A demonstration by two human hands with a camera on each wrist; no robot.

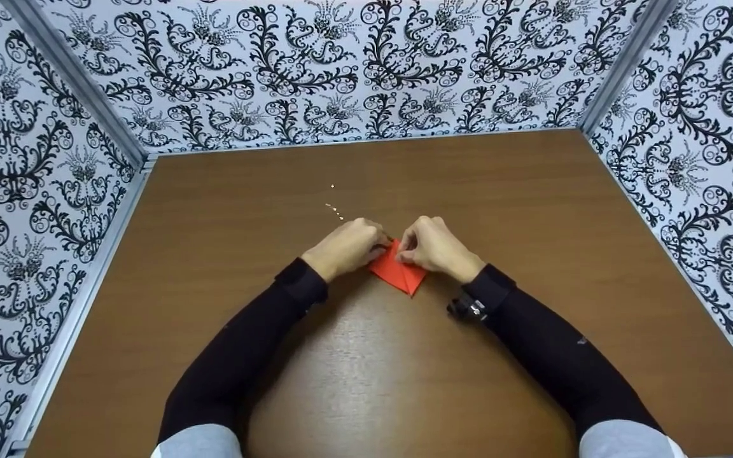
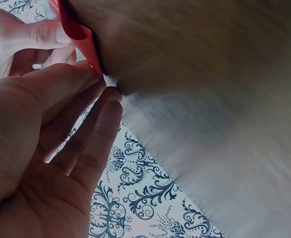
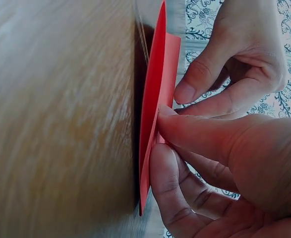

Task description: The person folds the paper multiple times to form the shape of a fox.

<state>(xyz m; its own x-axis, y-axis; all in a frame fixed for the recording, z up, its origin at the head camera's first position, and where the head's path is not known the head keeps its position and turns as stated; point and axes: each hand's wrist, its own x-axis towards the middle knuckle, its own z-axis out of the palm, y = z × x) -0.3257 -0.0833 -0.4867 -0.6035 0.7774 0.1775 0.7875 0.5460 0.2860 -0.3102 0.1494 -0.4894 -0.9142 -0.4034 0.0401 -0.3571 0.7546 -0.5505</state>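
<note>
A folded piece of red paper [image 1: 398,275] lies at the middle of the wooden table, one corner toward the person. My left hand [image 1: 350,247] pinches its left edge; in the left wrist view, the thumb and index finger of that left hand [image 2: 51,134] meet at the paper's end. From the other side, my right hand [image 1: 436,247] pinches a flap near the top. In the right wrist view, the red paper [image 3: 157,74] shows its layers standing slightly apart, with the right hand's [image 3: 224,163] thumb and finger on one layer. The lower layers are partly hidden by the fingers.
The brown wooden table [image 1: 245,210] surrounds the paper, with small bright specks [image 1: 335,210] beyond the left hand. Patterned black-and-white panels [image 1: 341,70] with grey metal posts [image 1: 80,83] stand behind and at both sides. A dark device [image 1: 467,308] sits at the right wrist.
</note>
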